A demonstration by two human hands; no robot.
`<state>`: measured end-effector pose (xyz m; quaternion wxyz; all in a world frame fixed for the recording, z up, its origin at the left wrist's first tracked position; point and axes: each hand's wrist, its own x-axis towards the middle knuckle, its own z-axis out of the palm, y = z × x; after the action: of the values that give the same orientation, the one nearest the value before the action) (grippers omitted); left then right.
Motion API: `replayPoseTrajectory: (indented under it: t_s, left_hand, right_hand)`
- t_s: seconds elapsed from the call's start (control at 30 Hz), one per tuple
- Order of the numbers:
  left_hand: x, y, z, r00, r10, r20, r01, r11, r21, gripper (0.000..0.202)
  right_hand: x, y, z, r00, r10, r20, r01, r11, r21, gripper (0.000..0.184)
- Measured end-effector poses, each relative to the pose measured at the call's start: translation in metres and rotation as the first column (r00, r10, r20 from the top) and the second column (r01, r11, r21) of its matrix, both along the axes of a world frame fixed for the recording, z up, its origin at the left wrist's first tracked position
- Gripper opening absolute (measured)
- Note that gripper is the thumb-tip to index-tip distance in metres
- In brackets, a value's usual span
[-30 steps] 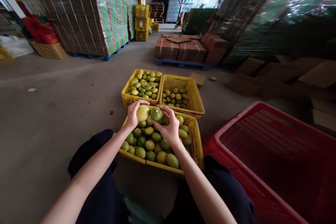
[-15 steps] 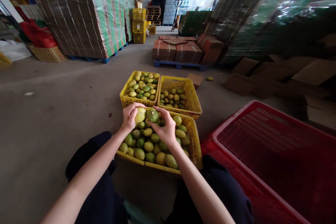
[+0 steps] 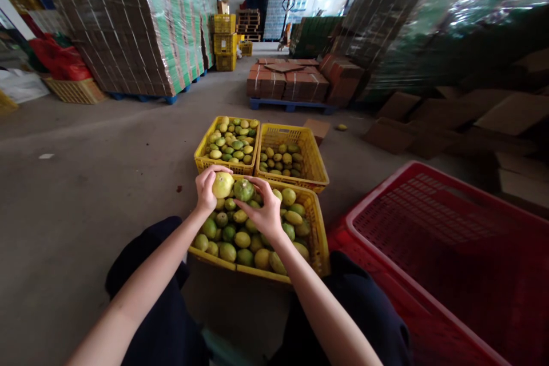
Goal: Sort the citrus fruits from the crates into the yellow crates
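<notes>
My left hand point(image 3: 206, 191) is closed round a pale yellow lemon point(image 3: 223, 185), its fingers over the top and far side. Beside it, my right hand point(image 3: 268, 211) grips a dark green lemon point(image 3: 243, 190) between thumb and fingers. Both fruits are held side by side, almost touching, above the back part of the near yellow crate point(image 3: 318, 226). That crate holds many green and yellow lemons point(image 3: 242, 239), some of them hidden under my hands and forearms.
Behind stand two more yellow crates: the left one point(image 3: 198, 161) heaped with lemons, the right one point(image 3: 316, 163) partly filled. A large red crate point(image 3: 386, 194) is at my right. Farther off are flat cartons on a blue pallet point(image 3: 291, 105) and tall wrapped stacks point(image 3: 171, 28).
Both hands have shifted slightly left with their lemons. The yellow lemon now shows more of its surface, and the green one sits a little lower. The camera view has moved slightly.
</notes>
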<state>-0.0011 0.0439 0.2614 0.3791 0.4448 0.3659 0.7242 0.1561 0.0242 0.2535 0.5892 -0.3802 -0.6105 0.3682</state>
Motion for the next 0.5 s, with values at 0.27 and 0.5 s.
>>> replayPoseTrajectory:
  t_s: [0.27,0.5]
  left_hand:
    - [0.009,0.016,0.006,0.722,0.148,0.676,0.438,0.658,-0.612,0.04]
    - [0.01,0.021,0.006,0.655,0.177,0.734,0.484,0.648,-0.588,0.032]
  right_hand:
    - [-0.013,0.006,-0.01,0.93,-0.011,-0.368,-0.209,0.807,-0.553,0.038]
    - [-0.008,0.023,-0.019,0.823,-0.132,-0.553,-0.32,0.697,-0.642,0.027]
